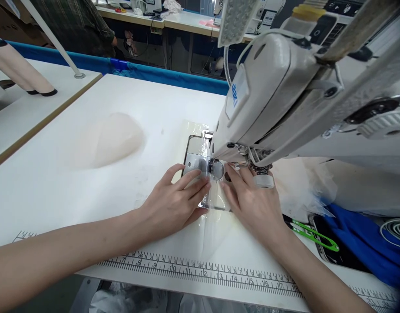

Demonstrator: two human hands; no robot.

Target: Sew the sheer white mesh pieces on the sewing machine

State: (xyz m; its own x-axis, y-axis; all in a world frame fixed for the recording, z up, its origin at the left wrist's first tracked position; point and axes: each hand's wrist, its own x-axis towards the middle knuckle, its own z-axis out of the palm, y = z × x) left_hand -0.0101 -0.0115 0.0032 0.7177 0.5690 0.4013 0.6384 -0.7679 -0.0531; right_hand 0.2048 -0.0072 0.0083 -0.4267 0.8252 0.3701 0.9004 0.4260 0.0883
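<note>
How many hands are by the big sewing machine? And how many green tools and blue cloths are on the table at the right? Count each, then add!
Hands: 2, left hand and right hand
Green tool: 1
Blue cloth: 1
Total: 4

green-handled snips (332,247), crumpled blue cloth (365,250)

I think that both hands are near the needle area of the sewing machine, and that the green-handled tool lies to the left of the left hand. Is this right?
Not quite: the head view shows the green-handled tool to the right of the right hand. The rest stands.
</note>
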